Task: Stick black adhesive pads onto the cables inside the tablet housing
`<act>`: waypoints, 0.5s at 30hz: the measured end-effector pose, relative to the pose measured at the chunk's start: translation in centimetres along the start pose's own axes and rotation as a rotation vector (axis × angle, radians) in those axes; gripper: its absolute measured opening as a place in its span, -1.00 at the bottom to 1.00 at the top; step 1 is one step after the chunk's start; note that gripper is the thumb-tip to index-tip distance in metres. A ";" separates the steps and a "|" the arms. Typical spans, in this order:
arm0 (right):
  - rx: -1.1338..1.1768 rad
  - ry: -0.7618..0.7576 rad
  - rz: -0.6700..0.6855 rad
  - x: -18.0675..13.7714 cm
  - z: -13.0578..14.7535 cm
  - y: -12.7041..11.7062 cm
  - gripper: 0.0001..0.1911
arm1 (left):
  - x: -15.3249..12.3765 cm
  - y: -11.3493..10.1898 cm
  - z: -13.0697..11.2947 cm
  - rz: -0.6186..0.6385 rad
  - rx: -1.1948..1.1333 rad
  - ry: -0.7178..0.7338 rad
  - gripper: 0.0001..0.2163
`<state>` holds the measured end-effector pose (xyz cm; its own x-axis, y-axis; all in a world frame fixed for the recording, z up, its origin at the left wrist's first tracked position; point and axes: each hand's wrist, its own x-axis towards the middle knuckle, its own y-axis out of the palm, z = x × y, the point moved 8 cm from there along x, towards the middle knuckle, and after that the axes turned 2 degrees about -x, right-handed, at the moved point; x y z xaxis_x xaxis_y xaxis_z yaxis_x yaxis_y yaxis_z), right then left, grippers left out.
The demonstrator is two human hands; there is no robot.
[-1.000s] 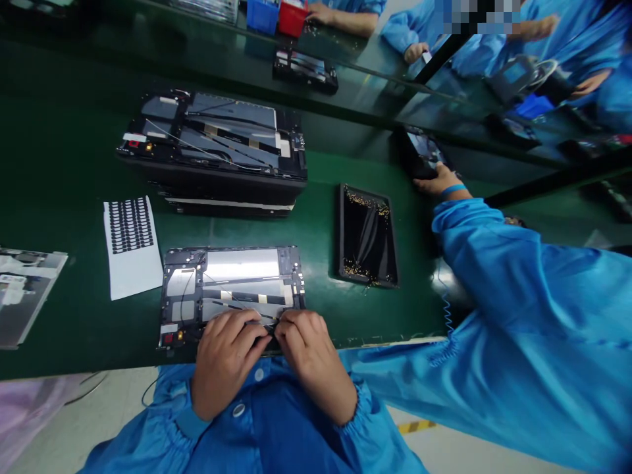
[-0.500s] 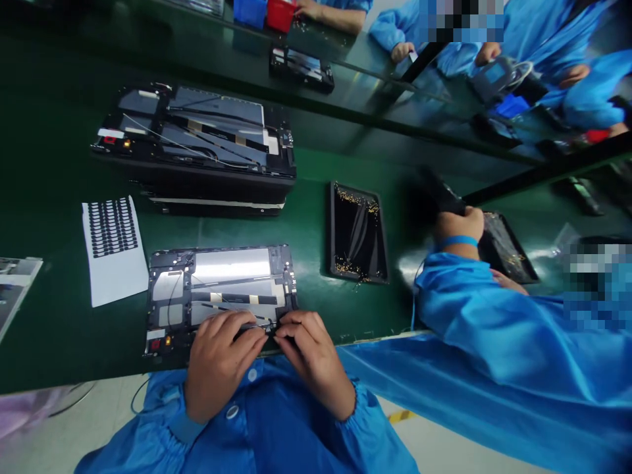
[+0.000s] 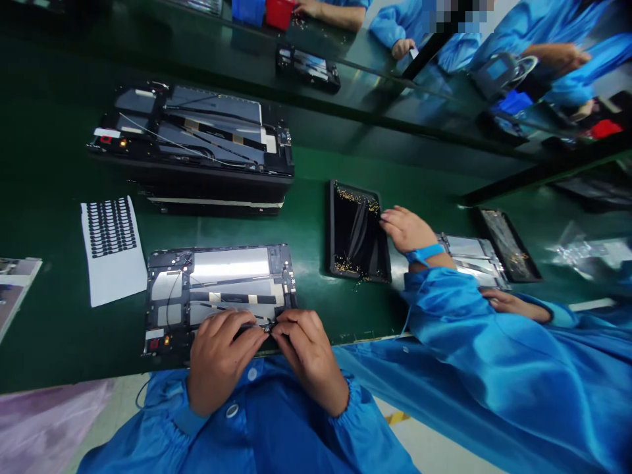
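Observation:
An open tablet chassis (image 3: 217, 283) lies on the green bench in front of me, silver plate and cables showing. My left hand (image 3: 220, 359) and my right hand (image 3: 303, 352) rest on its near edge, fingertips pinched together at one small part near the lower middle. What they pinch is too small to name. Both wrists come out of blue sleeves.
A stack of similar chassis (image 3: 195, 148) stands behind. A white sheet of black stickers (image 3: 112, 247) lies to the left. A black tray of small gold parts (image 3: 356, 230) sits to the right, where a co-worker's hand (image 3: 407, 230) reaches. Another chassis (image 3: 469, 257) lies by that person.
My hands have stayed pinched at the same spot on the chassis. The co-worker's hand has come from the far right down to the black tray, and a chassis now lies before them.

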<state>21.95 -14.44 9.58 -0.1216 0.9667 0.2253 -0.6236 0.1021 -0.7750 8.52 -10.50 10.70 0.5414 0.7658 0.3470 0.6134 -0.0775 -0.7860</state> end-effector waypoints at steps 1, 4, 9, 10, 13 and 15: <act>-0.011 -0.017 -0.014 -0.1 0.1 0.0 -0.89 | 0.0 0.0 0.0 -0.003 -0.001 0.003 -0.85; -0.059 -0.104 -0.079 -0.7 0.6 0.0 -0.79 | -0.1 0.0 0.0 0.000 -0.003 0.005 -0.88; -0.171 -0.239 -0.208 -2.5 1.2 0.9 -0.62 | -0.3 0.2 0.3 0.004 0.000 -0.025 -0.95; -0.189 -0.241 -0.220 -2.7 1.1 1.1 -0.60 | -0.4 0.2 0.3 0.002 -0.002 -0.031 -0.95; -0.212 -0.221 -0.221 -3.2 1.0 1.7 -0.56 | -0.4 0.2 0.5 0.013 -0.016 -0.039 -0.93; -0.199 -0.205 -0.209 -3.3 1.0 1.8 -0.55 | -0.4 0.1 0.6 0.032 -0.039 -0.044 -0.93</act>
<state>20.45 -17.71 8.02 -0.1725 0.8546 0.4898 -0.4909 0.3565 -0.7949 8.05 -10.42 10.15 0.5355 0.7900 0.2985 0.6189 -0.1266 -0.7752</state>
